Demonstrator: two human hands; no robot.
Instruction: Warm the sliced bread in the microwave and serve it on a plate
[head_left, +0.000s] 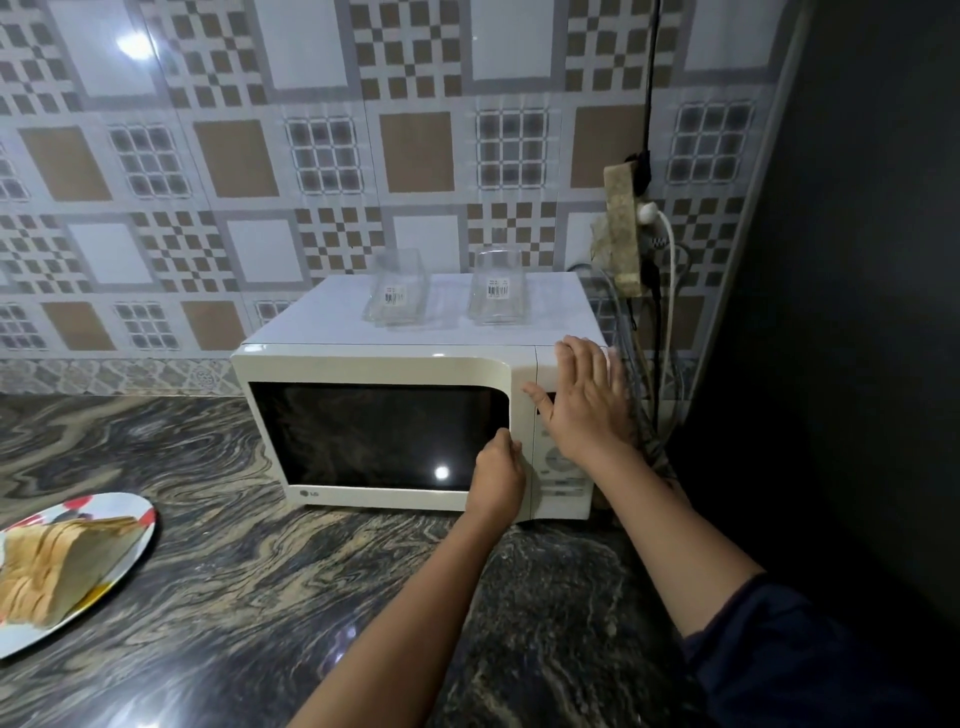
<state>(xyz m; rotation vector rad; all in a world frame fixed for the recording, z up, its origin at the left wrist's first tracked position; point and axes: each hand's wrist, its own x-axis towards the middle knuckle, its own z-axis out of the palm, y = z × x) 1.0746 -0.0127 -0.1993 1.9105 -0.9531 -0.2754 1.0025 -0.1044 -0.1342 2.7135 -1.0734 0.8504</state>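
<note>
A white microwave (332, 322) stands on the dark marble counter with its door shut. My left hand (498, 480) has its fingers curled on the right edge of the door (374, 436). With fingers straight, my right hand (584, 400) lies flat against the top of the control panel (563, 483). A stack of sliced bread (57, 561) lies on a white plate (140, 519) with red marks at the far left of the counter.
Two clear glass containers (397, 293) (498, 291) with barcode stickers stand on top of the microwave. Cables and a plug board (623, 228) hang right of it. A dark wall (857, 312) closes the right side. The marble counter (260, 597) stretches in front.
</note>
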